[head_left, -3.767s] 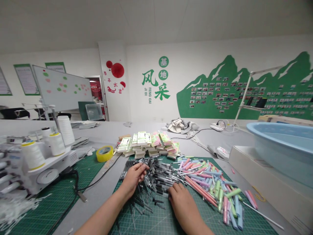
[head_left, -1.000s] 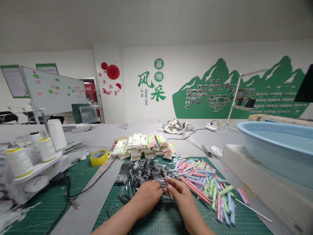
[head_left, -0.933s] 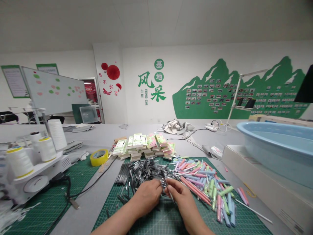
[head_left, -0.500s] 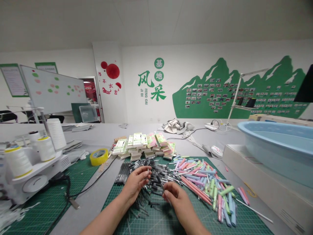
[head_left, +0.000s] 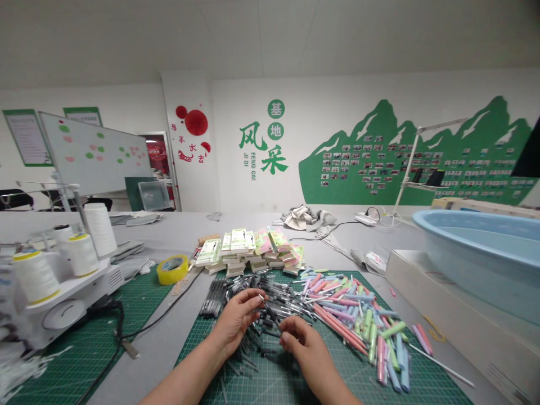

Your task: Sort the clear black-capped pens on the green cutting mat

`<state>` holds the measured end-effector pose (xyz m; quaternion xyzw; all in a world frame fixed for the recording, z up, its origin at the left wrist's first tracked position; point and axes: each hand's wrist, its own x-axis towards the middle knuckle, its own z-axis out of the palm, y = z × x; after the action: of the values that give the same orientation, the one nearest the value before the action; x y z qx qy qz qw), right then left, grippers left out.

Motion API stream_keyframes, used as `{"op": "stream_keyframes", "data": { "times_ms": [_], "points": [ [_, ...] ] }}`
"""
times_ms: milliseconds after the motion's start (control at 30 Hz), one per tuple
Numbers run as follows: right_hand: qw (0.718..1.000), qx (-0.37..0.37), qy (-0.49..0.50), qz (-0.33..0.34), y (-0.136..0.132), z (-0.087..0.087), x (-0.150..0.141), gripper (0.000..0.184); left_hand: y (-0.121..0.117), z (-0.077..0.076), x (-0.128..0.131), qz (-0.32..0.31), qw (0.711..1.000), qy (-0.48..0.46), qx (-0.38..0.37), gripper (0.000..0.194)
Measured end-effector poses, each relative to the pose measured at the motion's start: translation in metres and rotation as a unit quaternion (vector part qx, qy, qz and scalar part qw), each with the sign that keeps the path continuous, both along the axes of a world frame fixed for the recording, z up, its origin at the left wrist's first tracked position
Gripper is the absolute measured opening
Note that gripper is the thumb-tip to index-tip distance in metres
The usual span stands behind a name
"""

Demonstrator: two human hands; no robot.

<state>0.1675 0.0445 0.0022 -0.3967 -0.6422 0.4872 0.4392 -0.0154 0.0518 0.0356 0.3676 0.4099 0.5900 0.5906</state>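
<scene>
Over the cutting mat, my left hand [head_left: 241,316] pinches a small pale piece, possibly a pen refill or tip; its kind is hard to make out. My right hand [head_left: 300,338] is closed on a slim pen [head_left: 274,318] with a dark grip, which slants up towards the left fingertips. Whether the two pieces touch cannot be told. Behind and beneath the hands spreads a pile of black and clear pen parts [head_left: 291,297]. To the right lie pink, blue, green and purple pen barrels and caps [head_left: 337,298], heaped loosely.
Stacked small boxes [head_left: 238,242] stand behind the pile. A yellow tape roll [head_left: 172,270] and a sewing machine with thread cones [head_left: 82,256] are at left. On the right, a blue basin [head_left: 485,242] rests on a white box [head_left: 439,304]. Green cutting mat [head_left: 270,382] lies beneath.
My hands have come closer together. The dark-gripped pen in my right hand now reaches up to the left fingertips, and the left hand has shifted slightly right.
</scene>
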Motion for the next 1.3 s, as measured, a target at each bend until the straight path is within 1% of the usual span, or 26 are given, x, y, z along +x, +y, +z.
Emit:
{"op": "stream_keyframes", "data": {
  "times_ms": [233,400,500,600,667,833,967,1067,1167,1300],
  "points": [
    [1.000,-0.006,0.008,0.006,-0.002,0.002,-0.001,0.013,-0.001,-0.005,0.001,-0.027,0.999,0.025,0.004,0.026],
    [0.999,-0.021,0.037,0.020,-0.001,0.002,-0.001,0.011,-0.002,-0.007,0.000,-0.039,0.999,0.027,0.005,0.026],
    [0.993,-0.070,0.087,0.049,-0.002,0.001,-0.003,0.014,-0.002,-0.007,0.000,-0.045,0.999,0.023,0.006,0.025],
    [0.977,-0.146,0.137,0.074,-0.001,-0.002,-0.008,0.022,-0.003,-0.007,0.001,-0.050,0.999,0.017,0.004,0.025],
    [0.967,-0.173,0.167,0.080,0.001,-0.006,-0.011,0.028,-0.003,-0.007,0.002,-0.048,0.999,0.017,0.002,0.026],
    [0.961,-0.153,0.211,0.093,0.005,-0.017,-0.013,0.040,-0.006,-0.005,0.005,-0.059,0.998,0.011,0.019,0.023],
    [0.961,-0.169,0.201,0.087,0.000,-0.013,-0.011,0.034,-0.008,-0.003,0.006,-0.075,0.997,-0.004,0.034,0.021],
    [0.959,-0.179,0.191,0.113,-0.002,-0.010,-0.012,0.038,-0.008,-0.003,0.005,-0.073,0.997,-0.009,0.035,0.021],
    [0.953,-0.189,0.209,0.110,0.000,-0.012,-0.014,0.039,-0.008,-0.003,0.005,-0.074,0.997,-0.008,0.035,0.020],
    [0.951,-0.176,0.235,0.100,0.003,-0.016,-0.013,0.041,-0.011,-0.001,0.007,-0.083,0.996,-0.004,0.042,0.020]
  ]
}}
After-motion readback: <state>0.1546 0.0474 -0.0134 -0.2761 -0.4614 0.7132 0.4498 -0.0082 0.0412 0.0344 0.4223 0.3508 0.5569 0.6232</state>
